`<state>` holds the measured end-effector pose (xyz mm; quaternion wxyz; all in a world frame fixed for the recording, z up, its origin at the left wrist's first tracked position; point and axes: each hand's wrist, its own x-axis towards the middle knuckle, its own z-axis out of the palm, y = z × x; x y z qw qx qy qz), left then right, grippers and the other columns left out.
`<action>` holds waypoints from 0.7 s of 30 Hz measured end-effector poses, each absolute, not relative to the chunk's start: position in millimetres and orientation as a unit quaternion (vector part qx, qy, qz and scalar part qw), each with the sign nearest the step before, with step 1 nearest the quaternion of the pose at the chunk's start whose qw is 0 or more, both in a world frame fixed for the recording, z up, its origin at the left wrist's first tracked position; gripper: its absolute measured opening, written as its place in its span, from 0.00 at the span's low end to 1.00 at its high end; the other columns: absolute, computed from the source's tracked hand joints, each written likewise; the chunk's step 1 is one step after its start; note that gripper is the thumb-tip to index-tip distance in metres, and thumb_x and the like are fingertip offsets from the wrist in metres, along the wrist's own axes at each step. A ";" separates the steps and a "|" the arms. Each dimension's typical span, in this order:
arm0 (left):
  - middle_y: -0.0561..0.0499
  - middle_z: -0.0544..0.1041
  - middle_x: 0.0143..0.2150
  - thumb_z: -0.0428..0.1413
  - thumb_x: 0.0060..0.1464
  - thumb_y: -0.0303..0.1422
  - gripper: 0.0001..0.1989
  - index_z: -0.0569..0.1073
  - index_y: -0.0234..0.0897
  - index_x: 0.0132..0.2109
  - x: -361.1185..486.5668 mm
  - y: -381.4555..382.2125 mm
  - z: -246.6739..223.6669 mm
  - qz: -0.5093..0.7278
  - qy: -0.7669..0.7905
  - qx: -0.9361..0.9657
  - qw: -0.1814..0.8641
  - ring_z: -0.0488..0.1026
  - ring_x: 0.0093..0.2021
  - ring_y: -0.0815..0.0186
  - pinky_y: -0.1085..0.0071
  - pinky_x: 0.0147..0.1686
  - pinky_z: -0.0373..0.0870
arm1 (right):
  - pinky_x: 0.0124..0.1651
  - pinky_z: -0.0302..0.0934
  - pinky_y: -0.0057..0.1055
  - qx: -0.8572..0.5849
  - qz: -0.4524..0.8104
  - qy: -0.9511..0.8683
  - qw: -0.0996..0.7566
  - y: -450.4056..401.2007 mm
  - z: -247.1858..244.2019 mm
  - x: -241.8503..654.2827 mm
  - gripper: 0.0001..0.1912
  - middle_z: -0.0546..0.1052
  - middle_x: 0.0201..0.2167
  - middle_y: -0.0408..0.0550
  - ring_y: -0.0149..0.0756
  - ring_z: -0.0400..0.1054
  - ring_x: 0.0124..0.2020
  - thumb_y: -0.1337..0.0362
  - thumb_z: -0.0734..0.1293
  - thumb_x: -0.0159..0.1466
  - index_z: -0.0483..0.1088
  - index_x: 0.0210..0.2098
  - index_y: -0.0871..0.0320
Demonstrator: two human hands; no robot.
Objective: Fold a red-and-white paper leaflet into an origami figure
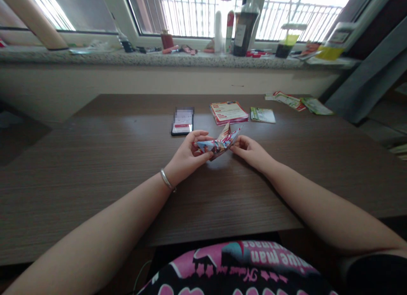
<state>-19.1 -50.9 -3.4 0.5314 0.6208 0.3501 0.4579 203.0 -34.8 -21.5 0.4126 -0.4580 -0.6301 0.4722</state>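
Observation:
Between my hands is a folded paper boat (pixel 221 141), made of glossy printed paper in blue, red and white, with a pointed peak in its middle. My left hand (pixel 194 151) grips its left end, thumb on the near side and fingers behind. At the other end, my right hand (pixel 249 150) pinches the right side near the lower edge; its fingertips are partly hidden. The boat is held just over the brown table (pixel 203 201). A silver bangle (pixel 166 179) circles my left wrist.
Beyond my hands lie a phone (pixel 182 122) with a lit screen, a stack of printed leaflets (pixel 229 112) and a smaller stack of cards (pixel 262 115). More leaflets (pixel 289 101) are scattered at the back right. Bottles (pixel 244 30) and small items line the windowsill (pixel 190 61).

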 end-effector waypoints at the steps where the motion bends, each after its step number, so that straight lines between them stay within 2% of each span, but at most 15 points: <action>1: 0.44 0.71 0.52 0.63 0.46 0.29 0.28 0.61 0.37 0.53 -19.1 -50.7 -3.8 0.459 0.345 0.620 0.535 0.75 0.45 0.65 0.68 0.45 0.73 | 0.33 0.53 0.31 -0.460 0.479 -0.629 0.403 -35.5 -21.2 203.3 0.13 0.69 0.25 0.39 0.30 0.61 0.27 0.56 0.69 0.55 0.62 0.27 0.55; 5: 0.44 0.71 0.51 0.63 0.46 0.30 0.28 0.61 0.37 0.53 -18.4 -50.6 -5.3 0.475 0.340 0.602 0.544 0.75 0.46 0.63 0.66 0.46 0.73 | 0.31 0.50 0.30 -0.462 0.498 -0.608 0.410 -36.5 -21.4 203.6 0.16 0.67 0.21 0.37 0.29 0.58 0.24 0.53 0.69 0.55 0.61 0.24 0.55; 10: 0.49 0.74 0.44 0.63 0.46 0.30 0.26 0.62 0.35 0.51 -17.8 -50.9 -5.7 0.467 0.356 0.582 0.563 0.75 0.43 0.65 0.66 0.47 0.71 | 0.38 0.57 0.31 -0.429 0.543 -0.550 0.468 -38.3 -15.3 198.9 0.16 0.73 0.27 0.38 0.32 0.66 0.31 0.55 0.73 0.50 0.64 0.29 0.54; 16: 0.49 0.72 0.47 0.63 0.46 0.29 0.29 0.62 0.36 0.54 -17.4 -51.8 -5.7 0.475 0.344 0.582 0.564 0.74 0.45 0.65 0.69 0.48 0.71 | 0.43 0.59 0.33 -0.433 0.565 -0.538 0.451 -39.8 -12.0 199.4 0.17 0.76 0.28 0.41 0.32 0.68 0.33 0.52 0.74 0.49 0.67 0.26 0.56; 21: 0.46 0.74 0.46 0.63 0.47 0.32 0.34 0.58 0.36 0.60 -17.3 -51.3 -5.7 0.471 0.378 0.576 0.551 0.75 0.44 0.63 0.68 0.43 0.75 | 0.38 0.58 0.32 -0.448 0.550 -0.529 0.465 -37.9 -16.2 201.1 0.19 0.75 0.26 0.41 0.31 0.66 0.29 0.51 0.75 0.47 0.66 0.26 0.55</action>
